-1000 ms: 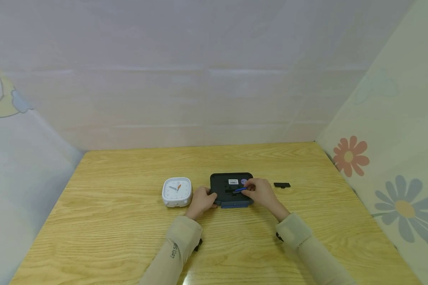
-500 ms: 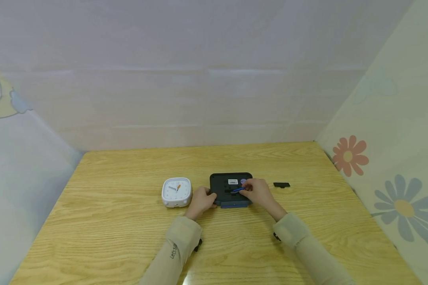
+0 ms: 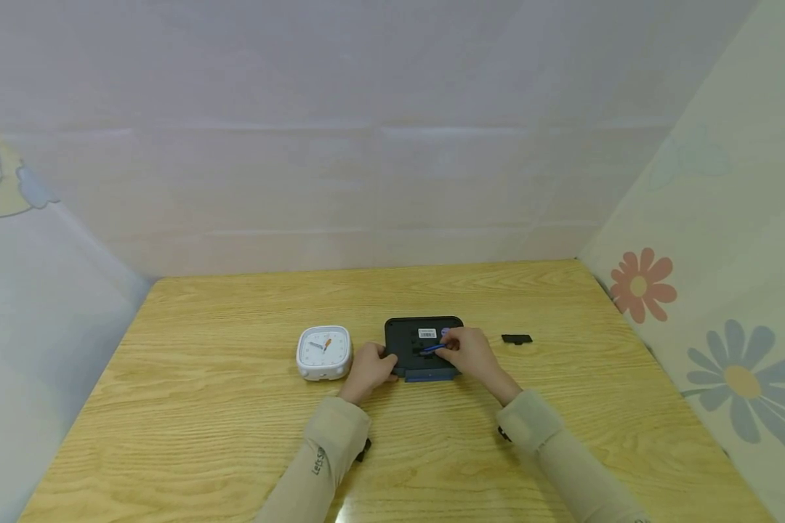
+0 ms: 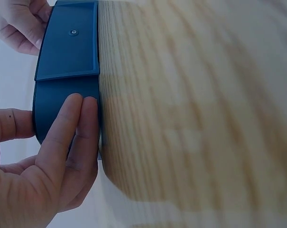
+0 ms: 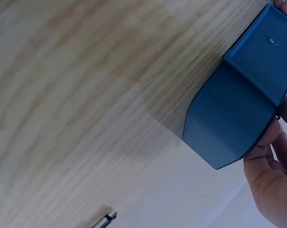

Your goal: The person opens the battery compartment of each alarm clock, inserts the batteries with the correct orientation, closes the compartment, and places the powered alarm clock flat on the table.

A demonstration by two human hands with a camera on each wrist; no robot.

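A dark device with rounded corners lies with its black back up, showing a barcode label. Its dark blue side with one screw faces the person. My left hand grips its near left corner, thumb on the back edge and fingers along the blue side. Over the back, my right hand pinches a slim blue battery tilted at a dark recess; its seat there is too small to tell. In the right wrist view, the right fingers partly hide behind the device.
A white square alarm clock sits face up, left of my left hand. To the right of the device lies a small black cover with a tab. The wooden table meets a pale wall at the back.
My right hand and the blue battery have shifted slightly left over the device's back. The left hand and the device stay nearly still.
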